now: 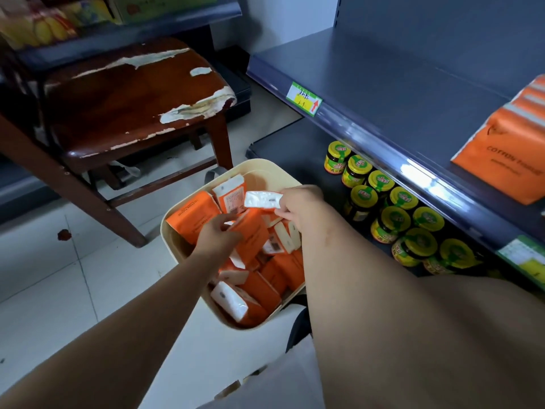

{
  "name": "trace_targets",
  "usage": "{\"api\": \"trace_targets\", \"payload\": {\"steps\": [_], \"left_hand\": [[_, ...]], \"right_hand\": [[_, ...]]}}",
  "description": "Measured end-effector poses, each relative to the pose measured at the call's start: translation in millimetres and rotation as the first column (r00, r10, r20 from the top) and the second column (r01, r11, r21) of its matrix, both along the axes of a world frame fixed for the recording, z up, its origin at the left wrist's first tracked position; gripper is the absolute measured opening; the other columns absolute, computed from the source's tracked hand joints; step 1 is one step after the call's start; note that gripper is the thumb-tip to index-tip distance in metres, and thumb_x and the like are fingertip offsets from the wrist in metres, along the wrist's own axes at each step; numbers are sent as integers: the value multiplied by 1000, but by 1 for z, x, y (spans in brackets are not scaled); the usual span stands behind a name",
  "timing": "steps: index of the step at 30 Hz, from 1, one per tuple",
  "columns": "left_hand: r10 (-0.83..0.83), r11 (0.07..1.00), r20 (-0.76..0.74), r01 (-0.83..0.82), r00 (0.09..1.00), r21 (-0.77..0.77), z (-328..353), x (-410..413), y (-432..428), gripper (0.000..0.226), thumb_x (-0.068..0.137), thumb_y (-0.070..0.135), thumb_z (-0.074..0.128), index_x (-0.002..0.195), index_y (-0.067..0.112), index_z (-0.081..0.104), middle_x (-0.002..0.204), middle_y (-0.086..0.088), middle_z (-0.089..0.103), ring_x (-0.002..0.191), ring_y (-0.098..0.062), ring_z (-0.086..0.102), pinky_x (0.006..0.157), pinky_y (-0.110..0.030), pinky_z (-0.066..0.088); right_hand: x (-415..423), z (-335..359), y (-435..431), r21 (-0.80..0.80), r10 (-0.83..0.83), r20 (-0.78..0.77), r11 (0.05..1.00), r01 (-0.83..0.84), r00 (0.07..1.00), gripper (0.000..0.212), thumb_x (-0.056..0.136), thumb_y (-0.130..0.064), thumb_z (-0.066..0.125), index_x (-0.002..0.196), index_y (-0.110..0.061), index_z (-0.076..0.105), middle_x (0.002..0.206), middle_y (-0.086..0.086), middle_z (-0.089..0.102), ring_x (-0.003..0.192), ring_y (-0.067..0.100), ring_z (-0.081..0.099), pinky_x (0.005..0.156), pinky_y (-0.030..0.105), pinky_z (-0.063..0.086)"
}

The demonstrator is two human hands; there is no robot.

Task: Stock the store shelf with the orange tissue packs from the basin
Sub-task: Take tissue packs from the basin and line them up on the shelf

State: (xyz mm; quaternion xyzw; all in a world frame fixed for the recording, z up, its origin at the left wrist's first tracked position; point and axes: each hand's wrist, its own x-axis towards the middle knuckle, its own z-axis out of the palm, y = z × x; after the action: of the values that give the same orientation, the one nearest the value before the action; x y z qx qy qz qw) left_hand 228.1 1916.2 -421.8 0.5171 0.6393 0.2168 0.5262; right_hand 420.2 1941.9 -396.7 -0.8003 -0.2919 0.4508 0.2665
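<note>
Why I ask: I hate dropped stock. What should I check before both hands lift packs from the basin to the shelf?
1. Left hand grips an orange plastic-wrapped tissue pack: ok.
2. Right hand pinches a white-ended pack: ok.
3. Both grips firm enough to lift: cannot tell.
4. Bare room on the dark grey metal shelf, left of the stacked orange packs: ok.
5. Right forearm clear of the yellow-lidded glass jars on the lower shelf: cannot tell.
6. Cream plastic basin holds more packs for later trips: ok.
</note>
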Motion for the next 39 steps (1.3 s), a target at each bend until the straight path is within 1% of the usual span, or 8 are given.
{"api": "trace_targets", "payload": {"steps": [5,8,11,15,22,28,32,39], "left_hand": [[-56,997,-65,59,996,53,8,-14,12,45,94,15,69,136,28,60,119,2,65,89,-9,63,63,-24,50],[-51,996,-107,58,993,62,9,-18,20,42,95,16,68,134,29,62,124,2,65,94,-13,64,74,-32,57],[-39,999,-108,40,993,11,6,-20,26,39,97,17,66,132,33,62,122,4,63,103,-21,65,91,-46,60],[-17,1000,-114,18,993,7,-3,-18,35,32,98,18,64,128,31,63,112,6,60,98,-19,62,83,-38,58],[-19,1000,-94,20,995,11,-10,-14,45,29,98,17,64,123,30,66,112,7,62,92,-7,61,66,-24,49],[44,998,-38,-43,998,38,-9,-18,52,29,98,16,59,115,39,66,110,7,64,99,-18,66,82,-36,59],[76,993,-32,-73,997,92,-11,-17,49,31,104,19,55,118,44,65,122,8,58,96,-7,60,72,-25,54],[-24,993,-64,31,998,118,-13,-29,39,33,99,17,65,121,42,60,123,11,54,109,-15,57,70,-20,49]], "right_hand": [[-19,-5,-9,21,27,83,999,-29,996,37,86,0,70,120,-15,74,118,2,72,99,20,67,84,28,60],[-27,-15,-11,31,102,201,993,-110,974,20,90,-22,73,109,-24,68,106,-3,65,101,16,59,88,26,48],[-41,-34,-13,-10,206,254,978,-211,945,40,84,-33,70,124,-32,65,122,-1,68,109,24,63,96,33,50],[-41,-40,-2,-37,212,469,975,-221,858,51,91,-34,68,138,-23,54,135,11,55,125,36,53,102,49,50],[-25,-51,29,-75,336,501,935,-347,797,55,94,-17,60,146,-28,44,151,8,36,138,39,41,106,47,45],[-22,-60,33,7,326,459,929,-370,826,43,103,-31,56,145,-25,50,146,9,48,130,35,52,104,43,45],[-26,-54,43,79,316,461,916,-393,829,47,100,-9,54,145,-21,53,146,7,52,132,31,53,107,40,45],[-38,-52,61,-11,373,705,856,-517,603,36,100,-8,51,134,-10,61,137,11,53,120,19,52,97,22,47]]}}
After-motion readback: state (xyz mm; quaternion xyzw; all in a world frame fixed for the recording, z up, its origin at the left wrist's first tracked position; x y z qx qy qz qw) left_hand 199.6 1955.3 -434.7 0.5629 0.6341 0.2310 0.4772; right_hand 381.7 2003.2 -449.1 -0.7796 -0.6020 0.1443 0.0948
